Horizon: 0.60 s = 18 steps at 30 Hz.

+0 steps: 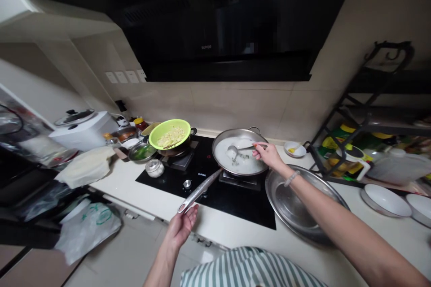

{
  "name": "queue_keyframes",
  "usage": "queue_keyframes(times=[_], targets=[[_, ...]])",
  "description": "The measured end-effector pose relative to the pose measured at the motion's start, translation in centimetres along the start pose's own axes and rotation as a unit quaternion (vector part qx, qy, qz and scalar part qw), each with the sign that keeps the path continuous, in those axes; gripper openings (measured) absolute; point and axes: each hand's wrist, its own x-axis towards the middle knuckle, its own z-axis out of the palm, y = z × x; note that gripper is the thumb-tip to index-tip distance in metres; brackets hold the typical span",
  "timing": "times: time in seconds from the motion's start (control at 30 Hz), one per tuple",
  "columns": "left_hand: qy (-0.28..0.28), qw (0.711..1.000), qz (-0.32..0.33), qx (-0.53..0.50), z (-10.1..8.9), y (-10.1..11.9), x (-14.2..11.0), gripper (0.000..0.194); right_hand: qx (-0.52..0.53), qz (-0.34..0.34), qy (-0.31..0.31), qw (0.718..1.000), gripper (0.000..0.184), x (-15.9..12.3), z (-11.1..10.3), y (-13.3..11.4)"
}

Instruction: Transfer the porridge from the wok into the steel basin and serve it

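Note:
A metal wok (215, 151) on the right burner holds white, milky liquid with dark green bits. My right hand (268, 156) is closed around the handle of a metal ladle (233, 149), whose bowl sits at the liquid's surface. The wok's long metal handle (202, 188) slopes toward the counter's front edge. Just below its end is my left hand (183, 224), palm up with fingers loosely apart; whether it touches the handle is hard to tell.
Left of the wok, a green basket (183, 126) of pale food rests on a dark pan, near a small glass jar (155, 168). A wide steel basin (279, 197) lies under my right forearm. A black rack (350, 94) and white bowls (385, 199) are at right.

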Motion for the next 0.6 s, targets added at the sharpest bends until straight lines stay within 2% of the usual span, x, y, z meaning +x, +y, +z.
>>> queue_keyframes(times=[0.13, 0.27, 0.33, 0.47, 0.6], targets=[[-0.011, 1.0, -0.007, 0.002, 0.0, -0.4, 0.3, 0.027, -0.07, -0.084, 0.02, 0.994, 0.036, 1.6, -1.5, -0.3], [-0.024, 1.0, -0.014, -0.015, -0.1, -1.0, 1.0, 0.029, -0.187, -0.172, 0.035, 0.967, 0.034, 3.3, -3.3, 0.6], [-0.03, 0.999, -0.021, -0.019, -0.1, -1.4, 1.4, 0.029, -0.221, -0.19, 0.037, 0.956, 0.032, 3.5, -4.0, 1.3], [-0.037, 0.998, -0.035, -0.024, 0.2, -2.1, 1.9, 0.03, -0.245, -0.135, 0.026, 0.96, 0.031, 2.3, -4.8, 2.7], [-0.036, 0.998, -0.048, -0.03, 0.7, -2.7, 2.0, 0.031, -0.146, -0.027, 0.037, 0.988, 0.035, -0.3, -5.5, 3.5]])
